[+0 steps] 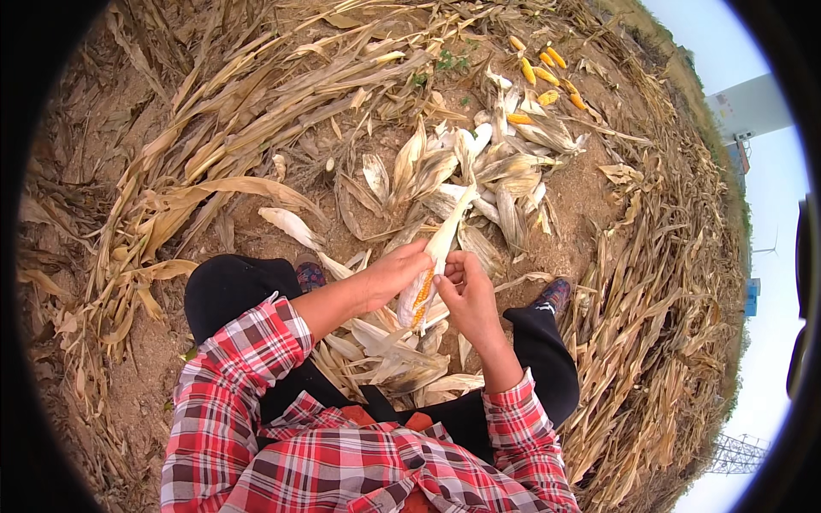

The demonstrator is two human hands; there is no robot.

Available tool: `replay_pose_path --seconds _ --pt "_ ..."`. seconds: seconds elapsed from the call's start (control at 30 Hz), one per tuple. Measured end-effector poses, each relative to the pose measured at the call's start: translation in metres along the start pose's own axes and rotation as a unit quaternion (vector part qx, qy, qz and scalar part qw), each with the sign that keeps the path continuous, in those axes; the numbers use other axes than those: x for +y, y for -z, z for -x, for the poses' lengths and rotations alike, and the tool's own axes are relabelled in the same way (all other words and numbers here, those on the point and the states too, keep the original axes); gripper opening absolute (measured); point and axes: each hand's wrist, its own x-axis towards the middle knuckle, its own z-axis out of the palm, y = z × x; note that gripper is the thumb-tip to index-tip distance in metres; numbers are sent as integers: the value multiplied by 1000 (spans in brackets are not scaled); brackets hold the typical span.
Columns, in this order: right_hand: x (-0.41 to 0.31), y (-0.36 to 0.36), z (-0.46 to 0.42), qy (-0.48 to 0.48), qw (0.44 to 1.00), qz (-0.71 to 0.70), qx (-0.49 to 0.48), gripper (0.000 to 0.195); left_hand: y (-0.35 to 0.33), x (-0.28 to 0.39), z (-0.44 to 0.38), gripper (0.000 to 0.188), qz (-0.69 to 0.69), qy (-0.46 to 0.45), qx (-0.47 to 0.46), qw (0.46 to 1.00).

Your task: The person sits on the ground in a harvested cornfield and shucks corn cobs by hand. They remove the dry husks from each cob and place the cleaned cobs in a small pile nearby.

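Observation:
An ear of corn (421, 296) in a pale husk lies between my two hands, a strip of its orange kernels bare and its husk end pointing up and away from me. My left hand (401, 272) grips it from the left, with the thumb on the husk. From the right, my right hand (468, 295) pinches the husk's edge beside the kernels. Loose dry husks (391, 359) lie beneath, between my legs. Beyond my hands is a heap of husks (507, 173). One unopened-looking pale ear (290, 226) rests on the soil left of the heap.
Several bare yellow corn cobs (545, 75) lie on the soil past the heap. Dry corn stalks (256, 122) sweep across the upper left, and a thick bank of stalks (648, 308) runs along the right. My shoes (555, 296) rest on the soil on both sides.

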Motion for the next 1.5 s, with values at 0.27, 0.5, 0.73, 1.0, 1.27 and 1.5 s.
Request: replay_pose_path --seconds 0.27,0.5,0.73,1.0,1.27,1.5 --pt "2 0 0 4 1000 -16 -8 27 2 0 -2 45 -4 15 -21 1000" --pt "2 0 1 3 1000 -16 -10 26 3 0 -2 45 19 13 -30 999" --pt "1 -1 1 -6 1000 -25 -13 26 3 -2 -2 37 -4 -8 -21 1000" --pt "0 -1 1 -6 1000 -16 -13 27 4 -4 -2 37 -20 -12 -16 1000" --pt "1 -2 2 -5 1000 -20 -15 28 7 -6 -3 36 -46 -12 -7 999" --pt "-2 -5 -1 3 1000 -15 -23 29 8 -4 -6 35 -38 -4 -5 999"
